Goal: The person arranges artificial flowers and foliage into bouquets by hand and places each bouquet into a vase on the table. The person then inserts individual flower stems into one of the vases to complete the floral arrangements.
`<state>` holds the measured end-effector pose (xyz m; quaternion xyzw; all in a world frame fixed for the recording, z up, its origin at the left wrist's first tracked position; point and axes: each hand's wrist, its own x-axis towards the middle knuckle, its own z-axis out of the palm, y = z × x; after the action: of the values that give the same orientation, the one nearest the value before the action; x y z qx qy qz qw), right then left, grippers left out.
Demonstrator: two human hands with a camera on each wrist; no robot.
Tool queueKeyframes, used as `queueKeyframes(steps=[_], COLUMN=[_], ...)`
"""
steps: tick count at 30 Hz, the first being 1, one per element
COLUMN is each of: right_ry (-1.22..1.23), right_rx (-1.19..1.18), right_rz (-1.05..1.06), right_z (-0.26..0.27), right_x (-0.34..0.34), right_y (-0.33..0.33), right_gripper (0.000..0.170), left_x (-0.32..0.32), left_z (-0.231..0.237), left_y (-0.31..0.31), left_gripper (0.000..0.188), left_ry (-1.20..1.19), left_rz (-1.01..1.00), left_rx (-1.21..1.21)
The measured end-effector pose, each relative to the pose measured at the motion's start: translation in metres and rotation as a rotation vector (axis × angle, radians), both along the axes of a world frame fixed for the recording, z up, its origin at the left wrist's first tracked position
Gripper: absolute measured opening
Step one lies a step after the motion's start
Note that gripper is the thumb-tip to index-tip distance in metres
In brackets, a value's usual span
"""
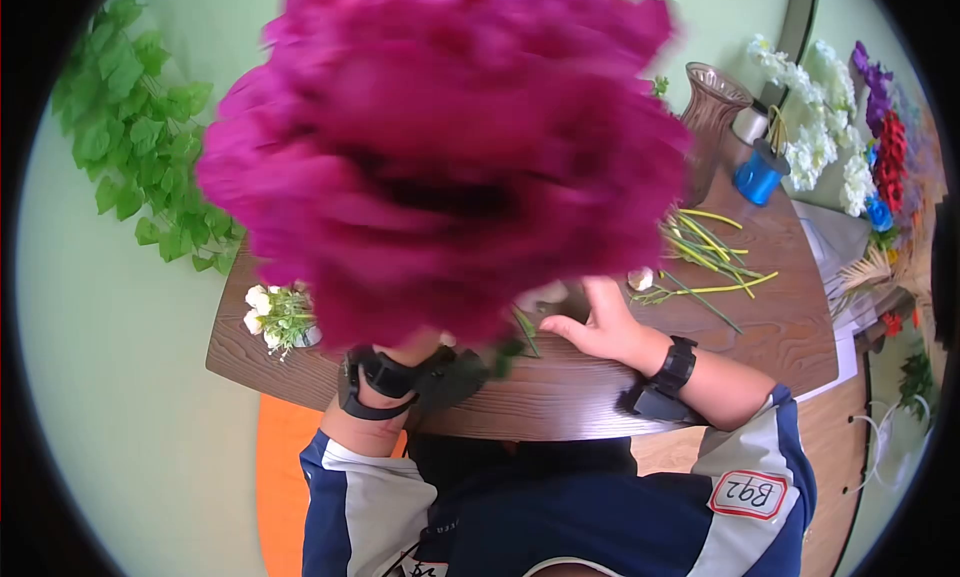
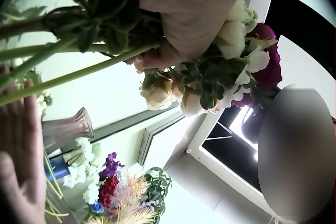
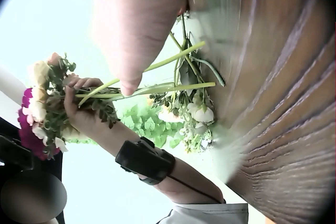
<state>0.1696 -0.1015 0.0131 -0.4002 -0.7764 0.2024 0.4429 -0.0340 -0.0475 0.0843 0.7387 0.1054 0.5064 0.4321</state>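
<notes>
Head: the bouquet (image 1: pixel 470 107) blocks much of the table (image 1: pixel 570 397); your right hand (image 1: pixel 615 327) spreads its thumb. Left wrist: your left hand (image 2: pixel 189 19) grips the stems (image 2: pixel 89 69); right fingers (image 2: pixel 31 145) look straight. Right wrist: contact with stems unclear. You're likely arranging; next calls for a steady left grip.

One held bouquet (image 3: pixel 43 109), one vase (image 1: pixel 712 99)

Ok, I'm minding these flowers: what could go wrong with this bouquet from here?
Only the left hand visibly grips the bouquet, so it might slip if that grip loosens. The magenta bloom fills much of the head view and could hide the work. Loose stems lie near the right hand and might get swept aside.
</notes>
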Motion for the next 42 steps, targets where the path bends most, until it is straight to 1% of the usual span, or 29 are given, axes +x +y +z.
queueKeyframes(steps=[1, 2, 3, 4, 5, 9, 10, 11, 15, 17, 20, 21, 22, 24, 25, 26, 28, 29, 30, 32, 33, 34, 36, 37, 38, 39, 40, 41, 42], right_ry=[0.079, 0.156, 0.155, 0.145, 0.135, 0.157, 0.169, 0.180, 0.225, 0.240, 0.897, 0.940, 0.946, 0.813, 0.796, 0.579, 0.919, 0.911, 0.422, 0.676, 0.655, 0.654, 0.546, 0.547, 0.302, 0.056, -0.037, 0.158, 0.353], right_rx=[0.037, 0.076, 0.078, 0.142, 0.205, 0.170, 0.152, 0.139, 0.085, 0.069, -0.622, -0.612, -0.649, -0.508, -0.407, -0.280, -0.476, -0.651, -0.393, -0.521, -0.455, -0.463, -0.421, -0.426, -0.274, -0.119, -0.221, -0.339, -0.452], right_rz=[0.008, 0.017, 0.017, 0.060, 0.102, 0.058, 0.047, 0.035, -0.014, -0.025, 0.364, 0.225, 0.206, -0.019, -0.099, -0.162, 0.035, 0.111, 0.010, 0.094, -0.063, -0.096, -0.161, -0.164, -0.177, -0.187, -0.128, 0.078, 0.287], right_z=[-0.002, -0.003, -0.004, -0.006, -0.008, -0.019, -0.021, -0.024, -0.030, -0.032, -0.030, -0.002, 0.001, 0.020, 0.011, -0.004, -0.024, -0.010, 0.009, 0.002, 0.000, 0.006, 0.014, 0.013, 0.012, 0.008, -0.026, -0.034, -0.039], right_x=[0.001, 0.001, 0.000, -0.001, -0.002, 0.004, 0.004, 0.004, 0.005, 0.005, 0.019, 0.002, 0.005, -0.011, -0.012, -0.007, 0.002, 0.001, -0.007, 0.002, -0.005, -0.006, -0.010, -0.010, -0.008, -0.005, 0.016, 0.013, 0.011], right_y=[0.000, 0.000, 0.000, 0.000, 0.001, 0.005, 0.005, 0.006, 0.011, 0.011, 0.013, 0.003, 0.002, -0.004, -0.002, -0.001, 0.014, 0.011, 0.006, 0.011, 0.011, 0.008, 0.007, 0.010, 0.014, 0.017, 0.019, 0.030, 0.036], right_gripper=[0.073, 0.071, 0.071, 0.054, 0.038, 0.031, 0.029, 0.027, 0.019, 0.016, 0.021, 0.025, 0.027, 0.027, 0.021, 0.004, 0.022, 0.029, 0.028, 0.012, 0.016, 0.019, 0.016, 0.016, 0.019, 0.028, 0.031, 0.034, 0.036], left_x=[-0.009, 0.021, 0.025, 0.055, 0.068, 0.079, 0.049, 0.079, 0.057, 0.067, 0.049, 0.047, 0.051, 0.049, 0.051, 0.047, 0.048, 0.050, 0.048, 0.046, 0.046, 0.046, 0.044, 0.042, 0.042, 0.042, 0.043, 0.044, 0.040], left_z=[-0.009, -0.006, -0.006, 0.001, -0.002, -0.012, -0.020, -0.010, -0.013, -0.005, -0.009, -0.017, -0.029, -0.033, -0.037, -0.030, -0.040, -0.045, -0.042, -0.034, -0.035, -0.035, -0.033, -0.032, -0.037, -0.043, -0.049, -0.050, -0.047], left_y=[-0.015, -0.010, -0.012, -0.001, -0.006, -0.016, -0.030, -0.013, -0.010, 0.008, 0.008, 0.015, 0.013, 0.017, 0.015, 0.012, 0.019, 0.019, 0.018, 0.015, 0.016, 0.015, 0.014, 0.013, 0.014, 0.017, 0.019, 0.017, 0.021], left_gripper=[0.033, 0.033, 0.034, 0.034, 0.035, 0.037, 0.038, 0.038, 0.041, 0.042, 0.044, 0.058, 0.059, 0.066, 0.067, 0.071, 0.074, 0.073, 0.073, 0.066, 0.071, 0.071, 0.072, 0.071, 0.071, 0.071, 0.070, 0.073, 0.071], left_ry=[0.022, 0.043, 0.063, 0.082, 0.102, 0.176, 0.197, 0.218, 0.303, 0.349, 0.416, 0.432, 0.229, 0.450, 0.387, 0.404, 0.584, 0.527, 0.527, 0.677, 0.658, 0.659, 0.603, 0.597, 0.601, 0.473, 0.345, 0.286, 0.441], left_rz=[-0.002, -0.003, -0.003, -0.003, -0.004, -0.015, -0.015, -0.017, -0.021, -0.021, -0.014, -0.097, -0.016, -0.010, -0.032, 0.156, 0.222, 0.273, 0.279, 0.283, 0.290, 0.288, 0.272, 0.246, 0.243, 0.195, 0.148, 0.066, 0.038], left_rx=[0.002, 0.006, 0.009, 0.014, 0.016, 0.031, 0.029, 0.032, 0.042, 0.044, 0.041, -0.078, -0.028, 0.075, 0.030, 0.429, 0.678, 0.778, 0.770, 0.724, 0.743, 0.743, 0.658, 0.565, 0.559, 0.449, 0.339, 0.088, 0.150])
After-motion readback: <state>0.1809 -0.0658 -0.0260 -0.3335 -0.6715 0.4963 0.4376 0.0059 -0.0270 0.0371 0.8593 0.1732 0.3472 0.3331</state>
